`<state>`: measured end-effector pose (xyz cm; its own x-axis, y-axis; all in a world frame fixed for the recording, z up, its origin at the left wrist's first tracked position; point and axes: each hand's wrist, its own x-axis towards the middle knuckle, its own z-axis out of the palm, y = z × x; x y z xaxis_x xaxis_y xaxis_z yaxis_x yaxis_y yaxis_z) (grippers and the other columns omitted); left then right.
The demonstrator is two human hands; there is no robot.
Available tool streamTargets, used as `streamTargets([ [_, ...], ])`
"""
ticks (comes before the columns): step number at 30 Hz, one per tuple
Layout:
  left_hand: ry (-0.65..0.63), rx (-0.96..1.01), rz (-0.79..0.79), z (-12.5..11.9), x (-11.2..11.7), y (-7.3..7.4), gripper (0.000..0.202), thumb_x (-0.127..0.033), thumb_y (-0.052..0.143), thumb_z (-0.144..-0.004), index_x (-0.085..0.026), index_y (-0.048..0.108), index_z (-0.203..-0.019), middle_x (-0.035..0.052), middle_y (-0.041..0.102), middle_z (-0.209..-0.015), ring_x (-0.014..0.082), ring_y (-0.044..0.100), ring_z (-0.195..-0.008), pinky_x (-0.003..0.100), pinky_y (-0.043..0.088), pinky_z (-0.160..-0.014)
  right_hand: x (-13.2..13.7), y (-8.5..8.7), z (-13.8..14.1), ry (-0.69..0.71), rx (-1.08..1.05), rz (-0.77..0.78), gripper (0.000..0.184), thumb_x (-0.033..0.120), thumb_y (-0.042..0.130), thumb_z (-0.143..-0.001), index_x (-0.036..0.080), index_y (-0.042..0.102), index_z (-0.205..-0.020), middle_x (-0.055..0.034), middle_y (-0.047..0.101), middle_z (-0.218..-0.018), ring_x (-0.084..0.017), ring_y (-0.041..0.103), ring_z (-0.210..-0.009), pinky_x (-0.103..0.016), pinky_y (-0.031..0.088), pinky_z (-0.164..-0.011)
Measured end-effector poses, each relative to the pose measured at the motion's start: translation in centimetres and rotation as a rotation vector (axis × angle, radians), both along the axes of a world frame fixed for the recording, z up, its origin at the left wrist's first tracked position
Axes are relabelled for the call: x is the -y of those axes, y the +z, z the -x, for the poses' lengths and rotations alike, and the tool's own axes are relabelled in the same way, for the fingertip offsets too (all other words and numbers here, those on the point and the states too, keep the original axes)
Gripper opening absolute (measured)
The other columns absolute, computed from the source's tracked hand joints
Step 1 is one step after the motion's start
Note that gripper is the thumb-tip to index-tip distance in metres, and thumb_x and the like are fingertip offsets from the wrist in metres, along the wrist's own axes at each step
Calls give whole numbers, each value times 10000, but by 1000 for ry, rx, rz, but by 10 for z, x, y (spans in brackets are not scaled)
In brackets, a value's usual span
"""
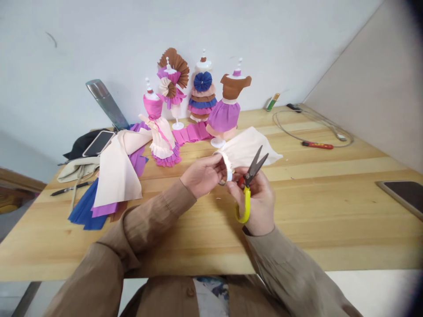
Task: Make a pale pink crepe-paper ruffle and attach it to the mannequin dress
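Observation:
My left hand (205, 175) is closed on the gathered edge of a cream crepe-paper piece (253, 145), which fans out to the right above the table. A white strip (228, 166), looking like tape, curves along that edge. In my right hand (259, 200) is a pair of scissors with yellow and red handles (246, 209); its dark blades are parted and point up and to the right. My right thumb and fingertips also meet the lower end of the white strip. Just behind the paper stands a small dress form (228, 105) in a brown top and purple skirt.
More dressed forms (202, 94) line the wall. At left lie cream, purple and blue paper sheets (115, 171), a pen (71, 188), a phone (99, 143) and a tilted bottle (107, 103). At right are a cable (312, 113), a red-handled tool (317, 145), a glue stick (272, 102) and another phone (403, 196).

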<state>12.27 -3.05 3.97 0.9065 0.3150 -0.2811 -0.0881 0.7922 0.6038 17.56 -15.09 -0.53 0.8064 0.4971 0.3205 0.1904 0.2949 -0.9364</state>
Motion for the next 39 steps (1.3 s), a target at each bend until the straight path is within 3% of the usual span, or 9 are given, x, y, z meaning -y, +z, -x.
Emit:
streamTargets([
  [6,60,103,-43,0,8,1,153,-132,497,-933,-143,650,-931,8,560,-717,121,529,-674,268,408,-719,1,-3,-4,-30,-67,-28,300,253,767,-679,229,610,-933,19,634,-764,-144,631,-685,-309,545,-631],
  [14,121,141,-109,0,8,0,95,-175,552,-919,-160,603,-841,-7,544,-703,105,529,-653,256,448,-737,4,-6,4,-2,-34,-60,314,269,754,-730,245,604,-1005,-16,707,-913,-126,632,-644,-314,542,-642],
  [19,199,95,-103,1,4,5,118,-199,609,-893,-167,550,-796,-7,601,-816,94,587,-749,273,482,-833,9,-7,9,35,-1,-62,312,262,742,-756,237,595,-1030,-56,744,-982,-138,652,-668,-310,537,-637],
  [22,207,60,-135,2,1,7,143,-192,625,-881,-164,528,-780,-21,587,-770,85,582,-708,268,490,-811,7,-4,5,-28,-98,-96,348,276,779,-712,229,561,-979,-54,747,-955,-139,655,-647,-299,520,-602],
  [26,158,20,-179,5,-1,8,167,-170,623,-869,-157,502,-755,-23,582,-739,82,572,-665,291,507,-827,1,2,-7,-125,-244,-171,411,299,805,-645,232,510,-923,23,678,-794,-138,633,-570,-299,500,-565],
  [30,111,-37,-260,7,1,7,169,-175,656,-839,-152,509,-759,-21,572,-716,89,573,-655,306,520,-808,1,4,-19,-233,-221,-181,481,225,839,-533,233,543,-912,80,541,-729,-96,560,-552,-254,457,-529],
  [39,76,-72,-251,7,2,8,203,-170,709,-775,-143,511,-738,-7,578,-673,95,582,-616,226,490,-624,4,-1,-27,-385,-167,-134,437,232,830,-544,248,548,-877,66,544,-711,-112,529,-573,-280,468,-558],
])
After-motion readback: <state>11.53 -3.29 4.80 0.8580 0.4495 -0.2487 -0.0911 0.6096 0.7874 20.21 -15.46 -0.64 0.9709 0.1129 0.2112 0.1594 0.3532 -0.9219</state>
